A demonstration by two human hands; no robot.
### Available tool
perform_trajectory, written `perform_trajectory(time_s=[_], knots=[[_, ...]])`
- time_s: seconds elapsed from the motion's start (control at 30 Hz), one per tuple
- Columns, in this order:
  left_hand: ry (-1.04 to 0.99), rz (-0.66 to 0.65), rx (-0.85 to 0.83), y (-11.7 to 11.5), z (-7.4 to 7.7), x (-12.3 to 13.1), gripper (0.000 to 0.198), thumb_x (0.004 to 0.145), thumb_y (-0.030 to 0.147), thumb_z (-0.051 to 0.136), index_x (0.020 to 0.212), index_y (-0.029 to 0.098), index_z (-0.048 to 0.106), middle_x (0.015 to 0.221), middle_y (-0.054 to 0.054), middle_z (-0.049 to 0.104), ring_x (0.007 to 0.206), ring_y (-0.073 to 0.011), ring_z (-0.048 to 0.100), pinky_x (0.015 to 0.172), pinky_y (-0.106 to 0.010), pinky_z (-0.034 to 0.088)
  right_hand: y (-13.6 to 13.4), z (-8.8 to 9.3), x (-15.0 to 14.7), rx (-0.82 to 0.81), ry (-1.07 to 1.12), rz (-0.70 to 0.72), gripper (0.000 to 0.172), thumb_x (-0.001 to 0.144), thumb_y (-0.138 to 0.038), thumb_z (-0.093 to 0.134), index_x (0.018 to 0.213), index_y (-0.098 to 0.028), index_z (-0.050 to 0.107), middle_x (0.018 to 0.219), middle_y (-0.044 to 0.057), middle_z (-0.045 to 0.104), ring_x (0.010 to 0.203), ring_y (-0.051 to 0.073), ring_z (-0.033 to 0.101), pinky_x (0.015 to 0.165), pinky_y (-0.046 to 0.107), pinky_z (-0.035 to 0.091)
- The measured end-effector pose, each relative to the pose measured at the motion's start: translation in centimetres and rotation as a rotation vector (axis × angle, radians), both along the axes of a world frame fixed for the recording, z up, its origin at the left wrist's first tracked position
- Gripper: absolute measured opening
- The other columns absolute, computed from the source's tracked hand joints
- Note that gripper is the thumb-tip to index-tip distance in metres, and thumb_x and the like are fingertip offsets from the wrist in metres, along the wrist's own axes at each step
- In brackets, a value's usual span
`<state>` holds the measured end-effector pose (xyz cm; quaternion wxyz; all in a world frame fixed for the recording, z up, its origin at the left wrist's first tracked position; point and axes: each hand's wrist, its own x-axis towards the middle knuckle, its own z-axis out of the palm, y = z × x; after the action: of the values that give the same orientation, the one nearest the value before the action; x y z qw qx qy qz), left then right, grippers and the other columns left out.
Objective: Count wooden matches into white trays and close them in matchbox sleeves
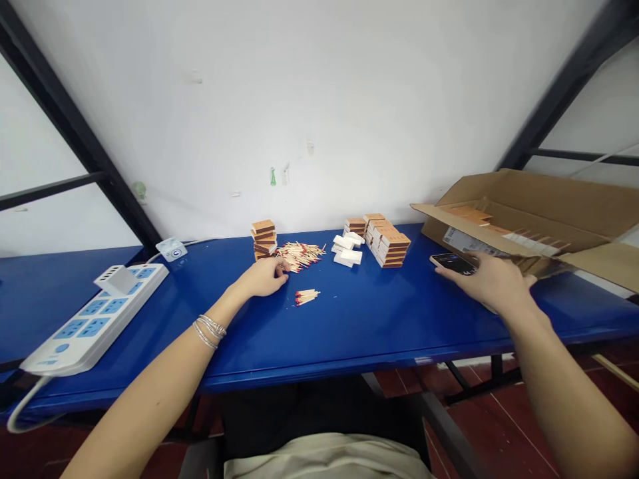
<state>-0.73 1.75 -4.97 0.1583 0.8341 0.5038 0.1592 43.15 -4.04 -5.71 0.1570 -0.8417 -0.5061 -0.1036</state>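
Match heap: A loose heap of pale wooden, red-tipped matchsticks [305, 254] lies on the glossy blue tabletop [369, 326], at two o'clock from the left hand [264, 277], with twelve towards the wall.
Nearer hand: The left, its fingertips at the heap's near-left edge; the right hand [499, 283] is well apart, the heap lying towards nine o'clock from it.
Heap's long axis: Roughly nine to three o'clock; single sticks cross at many angles.
Small match bunch: A few nearly parallel red-headed matchsticks [307, 297] lie at four o'clock from the left hand, heads pointing to nine, bare ends to three.
Left fingers: Curled, thumb and forefinger close together; whether they pinch a stick cannot be told.
Right fingers: Wrapped round a flat, dark-screened rectangular phone [452, 263], its long axis running ten to four o'clock.
Around the left hand: A stack of orange-topped cardboard matchboxes [263, 227] at twelve.
Around the right hand: An open brown cardboard carton [549, 193] towards one o'clock.
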Motion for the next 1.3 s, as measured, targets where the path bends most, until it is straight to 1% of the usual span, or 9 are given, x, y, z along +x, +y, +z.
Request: perform_trajectory(time_s=[0.07, 0.17, 0.27, 0.37, 0.5, 0.57, 0.97, 1.17, 1.3], knots=[[0.009, 0.013, 0.014, 0.1, 0.0, -0.1, 0.019, 0.077, 0.023, 0.055, 0.095, 0.019, 0.062, 0.079, -0.002, 0.070, 0.071, -0.0170, 0.063, 0.065, -0.028, 0.045, -1.9, 0.5, -2.7, 0.073, 0.036, 0.077, 0.055, 0.081, -0.062, 0.057, 0.117, -0.023, 0.066, 0.110, 0.021, 0.066, 0.114, 0.040, 0.056, 0.091, 0.056, 0.039], [0.018, 0.036, 0.026, 0.2, 0.0, -0.2, 0.015, 0.078, 0.022, 0.056, 0.093, 0.019, 0.061, 0.080, -0.002, 0.070, 0.072, -0.0170, 0.063, 0.065, -0.027, 0.045, -3.1, 1.5, -7.6, 0.134, 0.133, 0.408, 0.041, 0.079, -0.053, 0.063, 0.107, -0.024, 0.069, 0.116, 0.014, 0.065, 0.116, 0.034, 0.056, 0.097, 0.051, 0.040], [0.010, 0.041, 0.026, 0.2, 0.1, -0.2, 0.013, 0.078, 0.021, 0.056, 0.091, 0.019, 0.060, 0.080, -0.001, 0.069, 0.072, -0.0167, 0.063, 0.067, -0.027, 0.045, -1.8, 2.4, -13.2, 0.043, 0.266, 0.746, 0.030, 0.080, -0.046, 0.064, 0.098, -0.023, 0.071, 0.109, 0.010, 0.069, 0.103, 0.027, 0.063, 0.092, 0.040, 0.046], [0.028, 0.051, 0.037, 0.2, 0.2, -0.3, 0.014, 0.079, 0.020, 0.056, 0.092, 0.020, 0.060, 0.079, -0.001, 0.069, 0.073, -0.0176, 0.064, 0.068, -0.028, 0.045, 1.6, 2.3, -18.8, -0.056, 0.315, 1.028, 0.019, 0.081, -0.036, 0.065, 0.091, -0.021, 0.072, 0.100, 0.007, 0.073, 0.095, 0.024, 0.065, 0.086, 0.034, 0.048], [0.063, 0.058, 0.070, 0.1, 0.3, -0.4, 0.015, 0.079, 0.019, 0.057, 0.093, 0.020, 0.060, 0.080, -0.001, 0.070, 0.074, -0.0186, 0.064, 0.069, -0.029, 0.045, 6.3, 1.0, -24.4, -0.174, 0.409, 1.094, 0.012, 0.076, -0.025, 0.069, 0.084, -0.016, 0.071, 0.084, 0.007, 0.074, 0.079, 0.020, 0.067, 0.071, 0.028, 0.049], [0.084, 0.066, 0.071, 0.1, 0.4, -0.4, 0.016, 0.078, 0.018, 0.056, 0.094, 0.020, 0.060, 0.081, -0.001, 0.071, 0.074, -0.0191, 0.064, 0.067, -0.030, 0.044, 7.7, 0.3, -26.0, -0.149, 0.390, 1.074, 0.012, 0.075, -0.022, 0.068, 0.084, -0.015, 0.071, 0.086, 0.008, 0.074, 0.081, 0.020, 0.067, 0.072, 0.028, 0.048], [0.137, 0.145, 0.053, -0.4, 0.9, 0.1, 0.021, 0.076, 0.016, 0.059, 0.096, 0.021, 0.062, 0.085, -0.001, 0.072, 0.079, -0.0192, 0.065, 0.069, -0.029, 0.045, 8.4, -0.6, -25.4, 0.003, 0.340, 1.046, 0.013, 0.077, -0.013, 0.059, 0.078, -0.016, 0.071, 0.080, 0.005, 0.074, 0.074, 0.017, 0.065, 0.067, 0.025, 0.044], [0.136, 0.116, 0.068, -0.1, 0.6, -0.1, 0.020, 0.078, 0.016, 0.058, 0.097, 0.020, 0.063, 0.084, -0.001, 0.072, 0.077, -0.0189, 0.064, 0.070, -0.029, 0.045, 7.8, 0.5, -23.7, 0.032, 0.486, 1.088, 0.035, 0.078, -0.008, 0.055, 0.108, -0.017, 0.070, 0.076, 0.001, 0.072, 0.064, 0.012, 0.061, 0.065, 0.024, 0.042], [0.147, 0.117, 0.072, 0.0, 0.5, -0.1, 0.023, 0.077, 0.014, 0.058, 0.098, 0.020, 0.063, 0.084, -0.001, 0.072, 0.078, -0.0192, 0.065, 0.069, -0.028, 0.046, 7.3, 0.8, -23.4, -0.098, 0.693, 1.184, 0.017, 0.075, -0.013, 0.064, 0.091, -0.016, 0.070, 0.070, 0.000, 0.071, 0.064, 0.012, 0.064, 0.062, 0.022, 0.045]])
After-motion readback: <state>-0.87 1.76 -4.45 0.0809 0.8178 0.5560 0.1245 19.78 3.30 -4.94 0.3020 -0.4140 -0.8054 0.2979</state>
